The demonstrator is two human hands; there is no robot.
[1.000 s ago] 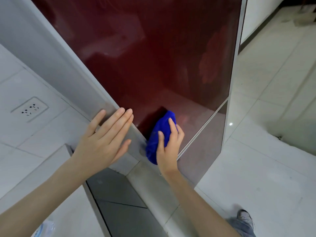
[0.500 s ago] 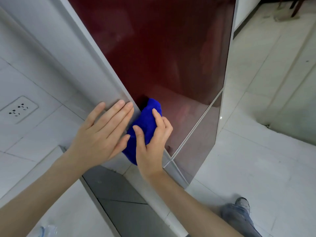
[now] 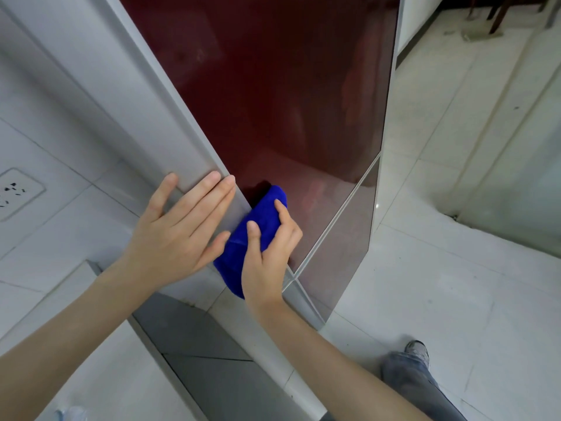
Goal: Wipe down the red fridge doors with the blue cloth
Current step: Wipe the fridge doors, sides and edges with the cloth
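The glossy red upper fridge door point(image 3: 273, 86) fills the top middle of the head view, with a second door panel point(image 3: 340, 244) below a thin seam. My right hand point(image 3: 268, 256) presses a folded blue cloth point(image 3: 258, 226) against the lower left corner of the upper door, thumb and fingers curled over it. My left hand point(image 3: 179, 232) lies flat, fingers spread, on the grey side panel point(image 3: 145, 101) of the fridge, right beside the cloth.
A white tiled wall with a power socket point(image 3: 15, 192) lies to the left. A white counter edge point(image 3: 76, 299) and a grey gap sit below my arms. White floor tiles spread to the right, with my shoe point(image 3: 417, 349) and trouser leg at the bottom.
My right hand has slid the blue cloth left to the door's left edge, next to my left hand. The left hand stays flat on the side panel.
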